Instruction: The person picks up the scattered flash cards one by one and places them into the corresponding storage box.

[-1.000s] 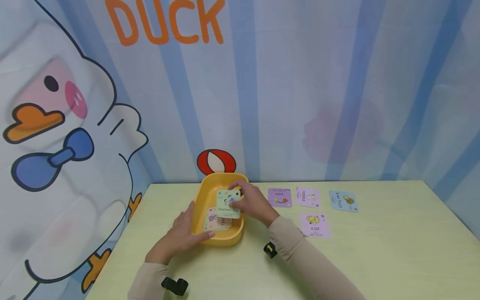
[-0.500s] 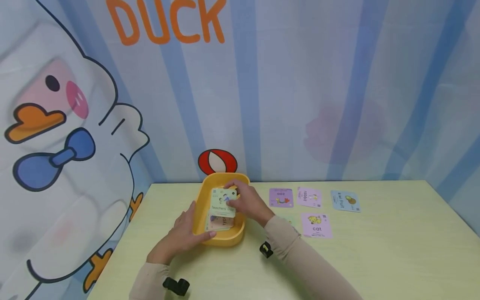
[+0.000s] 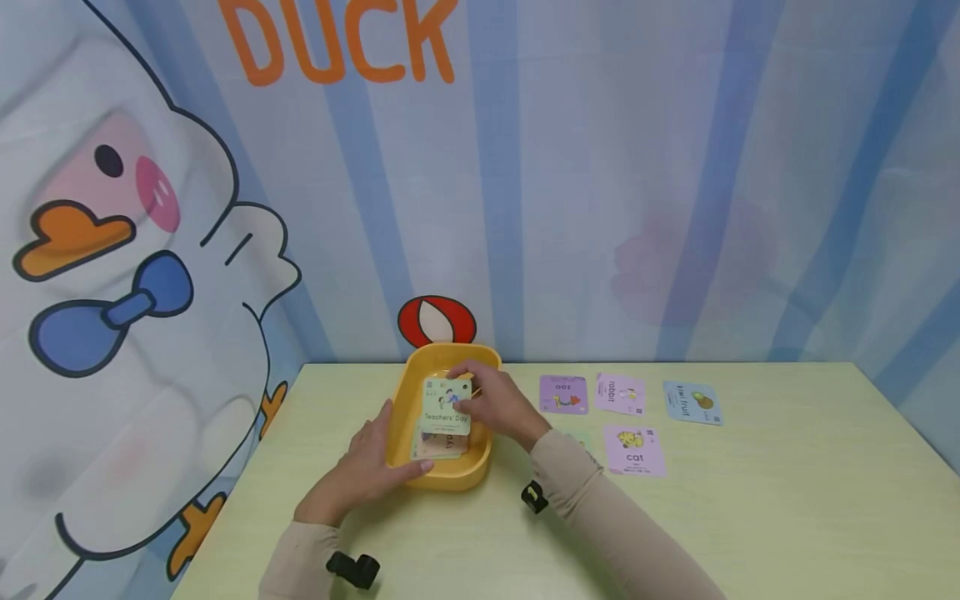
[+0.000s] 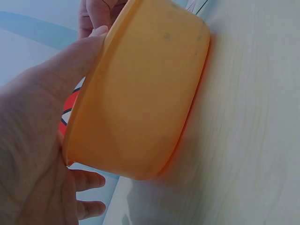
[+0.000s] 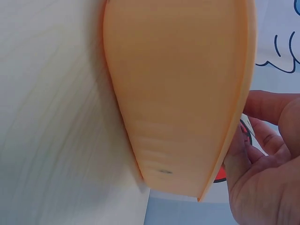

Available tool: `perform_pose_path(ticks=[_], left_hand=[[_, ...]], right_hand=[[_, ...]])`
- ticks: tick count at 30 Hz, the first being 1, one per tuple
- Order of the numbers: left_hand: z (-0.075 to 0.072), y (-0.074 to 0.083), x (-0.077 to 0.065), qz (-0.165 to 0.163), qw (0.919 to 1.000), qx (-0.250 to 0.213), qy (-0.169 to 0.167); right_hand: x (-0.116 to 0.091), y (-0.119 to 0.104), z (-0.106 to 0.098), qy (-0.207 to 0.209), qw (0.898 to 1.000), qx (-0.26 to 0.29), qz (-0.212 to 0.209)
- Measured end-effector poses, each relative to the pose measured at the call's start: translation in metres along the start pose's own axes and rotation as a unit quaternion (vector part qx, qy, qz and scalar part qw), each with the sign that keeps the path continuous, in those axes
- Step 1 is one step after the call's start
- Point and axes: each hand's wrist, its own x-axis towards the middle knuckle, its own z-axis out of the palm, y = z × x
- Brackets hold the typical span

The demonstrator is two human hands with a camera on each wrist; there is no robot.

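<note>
A yellow plastic basket (image 3: pixel 457 477) stands near the table's back edge. My left hand (image 3: pixel 360 473) rests at its near left corner, thumb lying on the rim (image 4: pixel 117 28), with the other fingers straight along the outer side. Reaching over the right rim, my right hand (image 3: pixel 504 410) pinches a pale green "Teachers' Day" flashcard (image 3: pixel 442 423), thumb on its printed face. Beneath that card, a pink flashcard (image 3: pixel 442 446) and a pale one's edge show in the basket, partly covered. In the right wrist view the basket wall (image 5: pixel 173 93) hides the cards.
To the right lie a purple "zoo" card (image 3: pixel 561 394), a "rabbit" card (image 3: pixel 619 393), a blue "kiwi fruit" card (image 3: pixel 693 403) and a pink "cat" card (image 3: pixel 635 451). A green card (image 3: pixel 581 437) is mostly behind the right sleeve. A duck-printed curtain (image 3: pixel 570 183) hangs behind the table.
The right hand has moved slightly left with the "Teachers' Day" card, uncovering part of a green card on the table. The left hand stays at the basket.
</note>
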Motion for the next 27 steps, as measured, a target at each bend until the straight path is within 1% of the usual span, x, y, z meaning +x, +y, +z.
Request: perform_pose_path(ticks=[9, 16, 22, 27], left_hand=[[-0.0001, -0.0006, 0.0009, 0.002, 1.0000, 0.001, 0.001], [-0.0002, 0.0009, -0.0005, 0.000, 1.0000, 0.003, -0.002], [0.0009, 0.0004, 0.0016, -0.005, 1.0000, 0.003, -0.001], [0.0007, 0.0002, 0.0016, -0.002, 1.0000, 0.003, 0.000]], right_hand=[[0.0006, 0.0017, 0.0007, -0.005, 1.000, -0.002, 0.010], [0.0006, 0.0017, 0.0001, -0.006, 1.000, 0.006, 0.015], [0.0004, 0.0022, 0.0000, -0.006, 1.000, 0.005, 0.008], [0.0003, 0.0025, 0.0009, -0.006, 1.000, 0.001, 0.007]])
